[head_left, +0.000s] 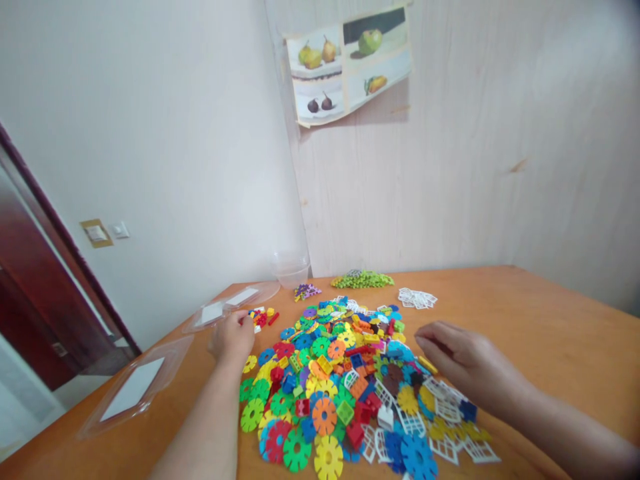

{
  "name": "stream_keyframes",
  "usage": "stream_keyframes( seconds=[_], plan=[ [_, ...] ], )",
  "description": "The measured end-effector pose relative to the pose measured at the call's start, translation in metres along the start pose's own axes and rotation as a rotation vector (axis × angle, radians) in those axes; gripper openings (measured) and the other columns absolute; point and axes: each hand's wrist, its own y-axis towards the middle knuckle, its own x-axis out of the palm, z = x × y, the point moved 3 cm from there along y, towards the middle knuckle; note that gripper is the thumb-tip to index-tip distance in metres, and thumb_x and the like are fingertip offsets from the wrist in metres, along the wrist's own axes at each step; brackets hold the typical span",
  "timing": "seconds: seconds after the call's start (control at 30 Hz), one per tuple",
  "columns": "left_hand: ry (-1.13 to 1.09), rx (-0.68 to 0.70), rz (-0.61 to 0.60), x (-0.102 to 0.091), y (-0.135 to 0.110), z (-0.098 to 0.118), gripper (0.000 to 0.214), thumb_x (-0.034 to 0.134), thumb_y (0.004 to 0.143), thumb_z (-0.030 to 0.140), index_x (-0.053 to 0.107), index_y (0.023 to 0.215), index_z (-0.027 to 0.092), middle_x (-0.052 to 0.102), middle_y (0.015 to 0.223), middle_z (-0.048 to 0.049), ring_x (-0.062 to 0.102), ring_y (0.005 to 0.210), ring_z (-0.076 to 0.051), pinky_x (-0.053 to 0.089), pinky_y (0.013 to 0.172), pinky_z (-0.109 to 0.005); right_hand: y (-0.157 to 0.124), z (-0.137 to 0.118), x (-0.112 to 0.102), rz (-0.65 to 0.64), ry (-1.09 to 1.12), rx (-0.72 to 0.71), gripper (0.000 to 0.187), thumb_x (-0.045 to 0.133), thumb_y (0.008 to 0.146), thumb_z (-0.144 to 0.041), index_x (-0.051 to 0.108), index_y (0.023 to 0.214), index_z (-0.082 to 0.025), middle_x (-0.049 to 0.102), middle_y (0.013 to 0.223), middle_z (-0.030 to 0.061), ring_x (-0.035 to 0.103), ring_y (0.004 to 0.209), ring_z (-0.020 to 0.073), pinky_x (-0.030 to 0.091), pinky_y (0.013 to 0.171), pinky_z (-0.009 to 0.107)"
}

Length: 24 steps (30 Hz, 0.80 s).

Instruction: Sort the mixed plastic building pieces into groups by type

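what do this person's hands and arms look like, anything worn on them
The left hand and right hand are ungloved. The left forearm and right forearm are bare to the picture's edge, with no sleeve, watch or bracelet visible; rings can't be ruled out.

on the table (560,340), the pile (320,373) lies between left hand (233,338) and right hand (457,350). lids (133,389) lie along the left, bricks (262,319) by the left hand. behind the pile i see, left to right, the tub (291,271), two heaps (367,280) and the fences (417,299); beyond them a print (370,43) hangs on the wall (450,193).
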Motion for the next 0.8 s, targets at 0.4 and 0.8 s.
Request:
stream_keyframes(
  seconds=[0.4,0.8],
  plan=[
    [-0.229,0.72,-0.761,-0.013,-0.112,0.102,0.035,0.073,0.071,0.051,0.07,0.092,0.024,0.069,0.093,-0.0049,0.062,0.087,-0.022,0.047,0.077,-0.031,-0.001,-0.01,0.002,-0.033,0.012,-0.015,0.027,0.045,0.096,-0.038,0.068,0.094,-0.025,0.071,0.088,0.0042,0.067,0.076,0.0185,0.05,0.069,0.028],
    [-0.111,0.818,-0.714,-0.007,-0.121,0.106,0.017,0.073,0.067,0.029,0.066,0.083,0.025,0.066,0.085,-0.0004,0.058,0.085,-0.021,0.042,0.078,-0.031,-0.002,-0.008,0.0,0.007,0.024,-0.033,0.027,0.048,0.093,-0.04,0.07,0.087,-0.026,0.072,0.081,0.0043,0.068,0.068,0.0186,0.05,0.061,0.026]
  ],
)
